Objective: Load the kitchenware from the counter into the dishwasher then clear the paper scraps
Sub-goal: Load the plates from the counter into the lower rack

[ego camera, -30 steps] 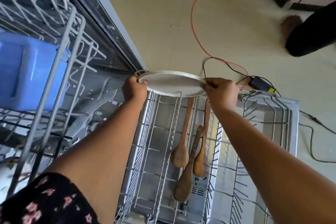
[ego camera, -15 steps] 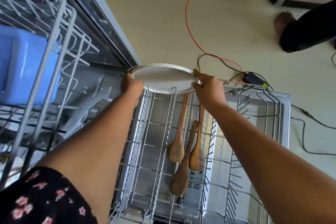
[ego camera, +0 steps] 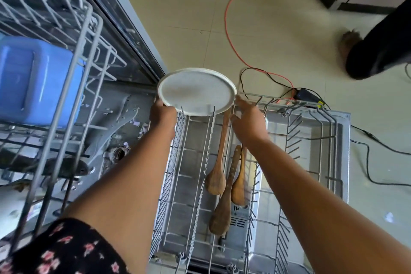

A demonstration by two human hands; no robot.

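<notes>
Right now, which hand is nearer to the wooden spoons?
Right. The right hand is over the handles of the wooden spoons, by the right edge of the plate; the left hand holds its left edge, farther off.

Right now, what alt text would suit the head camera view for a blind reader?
A person's left hand holds a white plate at the far end of a pulled-out dishwasher rack, while the right hand touches its other edge. Three wooden spoons lie in the rack.
</notes>
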